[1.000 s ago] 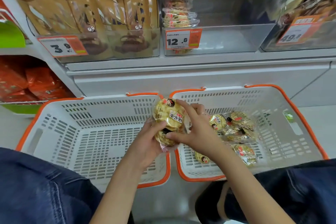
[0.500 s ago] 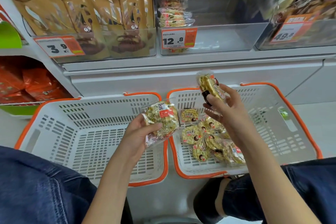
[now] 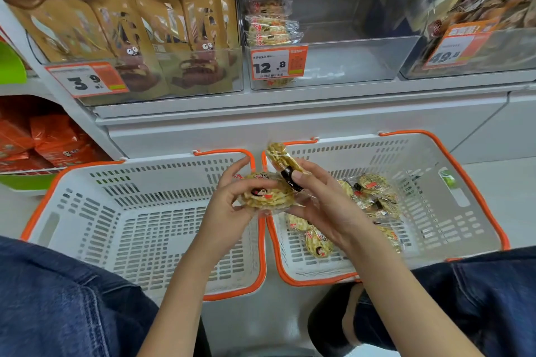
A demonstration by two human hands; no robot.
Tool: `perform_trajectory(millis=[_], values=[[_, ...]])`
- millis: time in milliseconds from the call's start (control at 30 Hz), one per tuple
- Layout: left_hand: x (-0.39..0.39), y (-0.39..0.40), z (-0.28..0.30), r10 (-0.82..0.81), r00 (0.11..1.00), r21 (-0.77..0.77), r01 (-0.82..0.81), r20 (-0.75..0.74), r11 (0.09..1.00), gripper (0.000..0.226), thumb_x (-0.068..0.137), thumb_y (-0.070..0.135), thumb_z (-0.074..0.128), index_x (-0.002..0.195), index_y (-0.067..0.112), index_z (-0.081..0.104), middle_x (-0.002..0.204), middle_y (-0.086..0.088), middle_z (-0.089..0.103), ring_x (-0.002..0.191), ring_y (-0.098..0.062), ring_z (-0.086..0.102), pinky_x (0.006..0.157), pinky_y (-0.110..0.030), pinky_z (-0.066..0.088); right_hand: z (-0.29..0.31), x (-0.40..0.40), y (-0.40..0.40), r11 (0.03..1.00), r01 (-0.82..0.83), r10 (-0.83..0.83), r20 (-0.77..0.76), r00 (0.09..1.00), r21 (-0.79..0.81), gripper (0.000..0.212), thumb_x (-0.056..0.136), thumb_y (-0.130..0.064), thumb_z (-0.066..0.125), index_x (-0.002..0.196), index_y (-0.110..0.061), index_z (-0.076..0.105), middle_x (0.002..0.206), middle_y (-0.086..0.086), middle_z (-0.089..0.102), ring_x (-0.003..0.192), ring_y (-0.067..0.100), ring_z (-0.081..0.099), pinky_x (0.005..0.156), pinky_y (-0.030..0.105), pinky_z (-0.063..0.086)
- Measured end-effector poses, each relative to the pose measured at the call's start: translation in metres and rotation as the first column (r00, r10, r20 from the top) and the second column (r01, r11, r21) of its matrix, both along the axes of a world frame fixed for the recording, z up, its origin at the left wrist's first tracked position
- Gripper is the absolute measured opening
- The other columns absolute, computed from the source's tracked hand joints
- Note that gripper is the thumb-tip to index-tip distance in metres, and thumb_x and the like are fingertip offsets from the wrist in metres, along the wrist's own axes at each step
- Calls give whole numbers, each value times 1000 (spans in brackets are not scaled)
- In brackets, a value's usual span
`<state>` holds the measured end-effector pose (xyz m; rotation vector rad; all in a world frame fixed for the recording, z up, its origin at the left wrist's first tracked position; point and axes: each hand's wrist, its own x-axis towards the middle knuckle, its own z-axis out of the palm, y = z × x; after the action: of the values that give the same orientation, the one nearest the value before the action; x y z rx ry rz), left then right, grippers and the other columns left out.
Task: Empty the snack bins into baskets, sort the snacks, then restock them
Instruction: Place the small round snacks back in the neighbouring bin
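**Sorting step: two snack packs compared over the basket rims**

The left hand (image 3: 229, 209) grips one snack pack (image 3: 266, 195), fingers curled round it; the right hand (image 3: 319, 200) pinches a second pack (image 3: 282, 161). Both hover above the meeting orange rims. Judged next: drop each into its basket. The left basket (image 3: 87, 211) offers open room; the right basket (image 3: 464, 211) holds loose packs (image 3: 374, 194).

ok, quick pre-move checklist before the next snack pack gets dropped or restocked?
1. Left hand grips flat yellow snack pack: ok.
2. Right hand pinches second yellow pack: ok.
3. Left white slotted basket with orange rim has free room: ok.
4. Right white basket still holds packs: ok.
5. Clear bin tagged 12.8 has space: ok.
6. Both packs the same product: cannot tell.
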<state>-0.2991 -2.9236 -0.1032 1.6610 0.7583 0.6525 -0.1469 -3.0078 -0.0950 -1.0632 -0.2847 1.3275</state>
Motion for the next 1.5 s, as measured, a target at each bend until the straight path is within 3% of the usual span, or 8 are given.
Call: perform_trajectory(millis=[167, 333, 667, 967, 1100, 1233, 1400, 1500], values=[[-2, -3, 11, 55, 928, -453, 127, 368, 883, 67, 66, -9, 48, 119, 29, 63, 144, 29, 34, 124, -12, 52, 84, -34, 55, -4, 3, 0, 1000, 21, -21, 22, 1000, 22, 66, 68, -11, 71, 130, -8, 50, 118, 15, 63, 100, 26, 68, 77, 35, 58], [7, -2, 2, 338, 907, -508, -173, 253, 844, 88, 80, -12, 61, 144, 38, 28, 144, 24, 22, 115, -5, 53, 74, -30, 57, -8, 3, -2, 995, -103, 95, 281, 955, 13, 63, 69, -18, 80, 125, -28, 55, 133, -4, 52, 108, 19, 64, 83, 32, 55], [-3, 13, -11, 368, 916, -733, -142, 156, 665, 21, 90, 21, 55, 102, 9, 67, 95, -10, 72, 75, -17, 70, 62, -35, 58, 11, 15, -7, 932, -308, 309, 865, 395, -192, 79, 64, -30, 87, 126, -47, 40, 132, -28, 42, 122, 0, 44, 102, 38, 44], [-4, 14, -8, 111, 986, -744, 19, 125, 668, 28, 98, 25, 42, 109, 15, 66, 100, -8, 73, 89, -23, 69, 66, -37, 58, 12, 14, -10, 843, -416, 467, 850, 245, -342, 83, 80, 14, 42, 125, -55, 48, 153, -28, 2, 144, 3, 9, 97, 30, 44], [-2, 9, -10, 97, 991, -759, 9, 95, 651, 29, 99, 27, 41, 112, 14, 64, 97, -10, 72, 81, -22, 69, 57, -33, 56, 15, 2, -8, 865, -363, 461, 834, 305, -345, 55, 85, -13, 47, 122, -53, 52, 153, -19, 19, 139, 0, 16, 109, 35, 25], [-1, 7, -11, 126, 987, -778, -5, 95, 628, 34, 100, 30, 40, 117, 9, 61, 108, -16, 69, 95, -30, 66, 75, -41, 55, 15, -10, -8, 796, -250, 561, 827, -39, -551, 72, 72, -70, 61, 133, -66, 22, 159, -12, 0, 146, 19, -2, 115, 58, 11], [-2, 8, -10, 131, 990, -760, -42, 58, 649, 24, 98, 19, 45, 114, 11, 61, 109, -14, 69, 98, -28, 67, 70, -38, 57, 11, -25, -8, 826, -166, 509, 839, -191, -538, 95, 68, -64, 70, 139, -61, 6, 154, -2, 21, 142, 27, 15, 111, 54, 23], [-3, 9, -11, 114, 993, -749, -58, 24, 660, 28, 98, 18, 46, 121, 10, 59, 111, -13, 69, 99, -28, 67, 68, -37, 57, 11, -21, -7, 850, -273, 439, 893, -103, -450, 109, 71, -49, 74, 145, -50, -6, 146, -9, 33, 136, 16, 18, 113, 46, 22]])
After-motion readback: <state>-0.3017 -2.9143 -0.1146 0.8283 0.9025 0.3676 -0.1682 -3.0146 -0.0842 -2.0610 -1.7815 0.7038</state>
